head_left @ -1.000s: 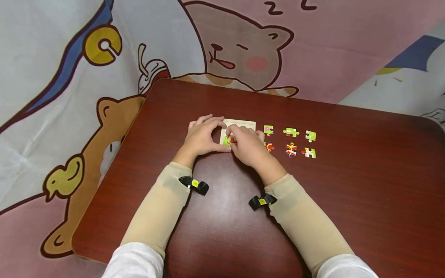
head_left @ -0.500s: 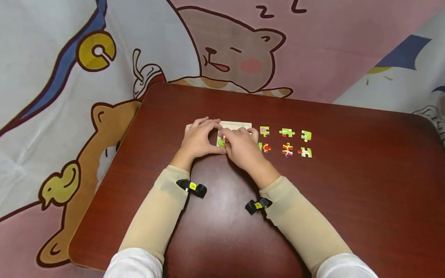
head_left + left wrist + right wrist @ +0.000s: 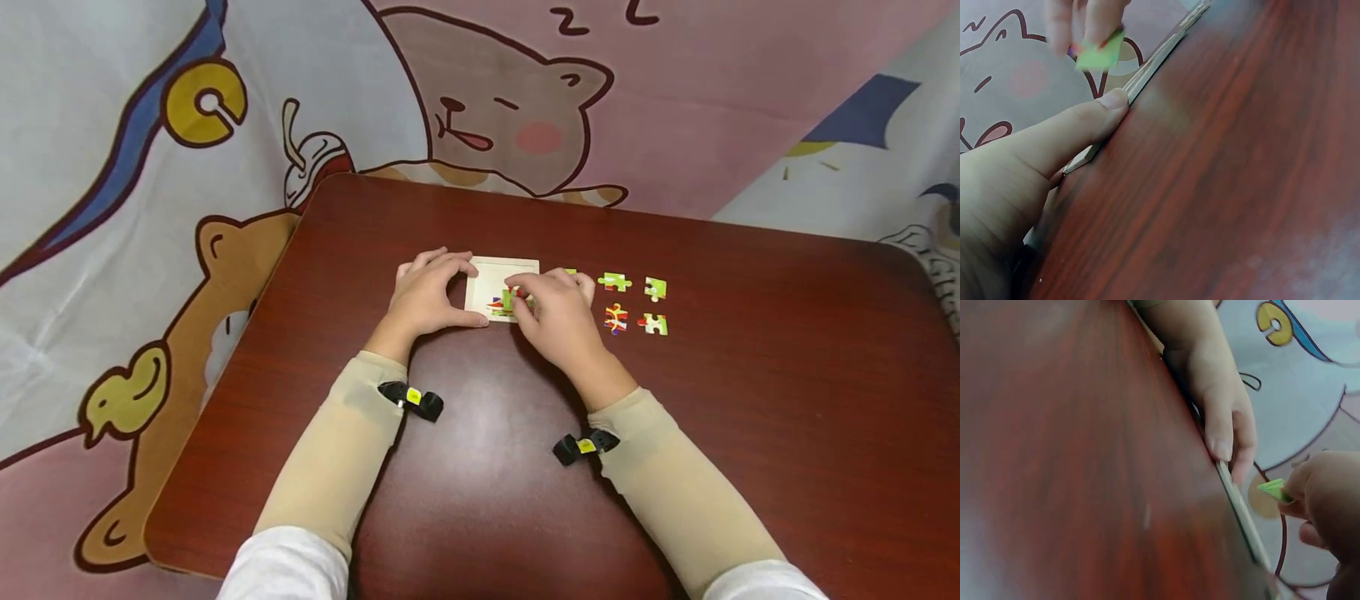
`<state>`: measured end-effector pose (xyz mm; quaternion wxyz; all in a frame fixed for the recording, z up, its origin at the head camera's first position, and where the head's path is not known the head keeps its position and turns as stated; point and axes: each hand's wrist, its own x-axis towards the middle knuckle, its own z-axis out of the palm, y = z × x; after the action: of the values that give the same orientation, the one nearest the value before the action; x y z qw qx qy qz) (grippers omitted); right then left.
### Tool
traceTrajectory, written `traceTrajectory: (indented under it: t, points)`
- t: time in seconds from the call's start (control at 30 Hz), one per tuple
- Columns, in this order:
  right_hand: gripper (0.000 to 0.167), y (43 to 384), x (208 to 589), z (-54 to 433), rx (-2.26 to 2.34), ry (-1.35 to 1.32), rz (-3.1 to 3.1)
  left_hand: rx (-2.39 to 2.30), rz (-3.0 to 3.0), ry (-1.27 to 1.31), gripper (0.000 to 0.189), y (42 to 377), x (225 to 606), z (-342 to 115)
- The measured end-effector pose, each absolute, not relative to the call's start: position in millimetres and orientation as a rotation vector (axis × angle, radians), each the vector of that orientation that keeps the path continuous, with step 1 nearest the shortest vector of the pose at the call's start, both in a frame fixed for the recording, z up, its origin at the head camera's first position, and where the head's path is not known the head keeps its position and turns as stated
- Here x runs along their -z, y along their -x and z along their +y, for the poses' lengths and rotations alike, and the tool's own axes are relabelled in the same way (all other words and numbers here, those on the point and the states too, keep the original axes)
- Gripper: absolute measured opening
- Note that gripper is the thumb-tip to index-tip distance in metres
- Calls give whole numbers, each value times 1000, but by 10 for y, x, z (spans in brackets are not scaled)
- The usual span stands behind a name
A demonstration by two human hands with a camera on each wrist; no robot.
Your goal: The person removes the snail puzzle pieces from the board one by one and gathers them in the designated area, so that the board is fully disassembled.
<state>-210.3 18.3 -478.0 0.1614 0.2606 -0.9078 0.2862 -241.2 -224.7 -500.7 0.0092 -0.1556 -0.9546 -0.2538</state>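
My left hand [image 3: 429,292] grips the left side of a small pale wooden puzzle tray [image 3: 487,277]. Its thumb [image 3: 1094,115] presses along the near edge, while the fingers reach the far left corner. Over the tray's lower right part, my right hand [image 3: 558,315] pinches a green puzzle piece [image 3: 507,300] between thumb and forefinger. In the left wrist view this piece [image 3: 1099,57] hangs above the tray's rim and has red and purple at its upper edge. The right wrist view shows the piece [image 3: 1275,489] tilted and apart from the rim. The right hand covers the tray's right side.
Several jigsaw pieces lie right of the tray, among them a green one [image 3: 615,282], a red and yellow one [image 3: 617,318] and a white and green one [image 3: 654,324]. Another [image 3: 571,271] is mostly hidden by the right hand. A cartoon-print cloth [image 3: 660,108] hangs behind the table [image 3: 750,400].
My right hand has drawn back to the right from the tray's lower left corner, and the green puzzle piece has moved right with it. The left hand stays on the puzzle tray.
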Motion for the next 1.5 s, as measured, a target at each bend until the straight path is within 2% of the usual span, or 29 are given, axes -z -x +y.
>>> traceTrajectory:
  t: [0.67,1.17,1.5]
  points:
    - [28,1925,4997,1014,-1038,-818,-2487,800,-2968,481,83,2417,5004,-2228]
    - [25,1832,5054,1106,-930,-869,-2528,791,-2979,486,84,2422,5015,-2225]
    - [14,1775,5059,1100,-897,-882,-2581,790,-2987,473,82,2422,5002,-2219]
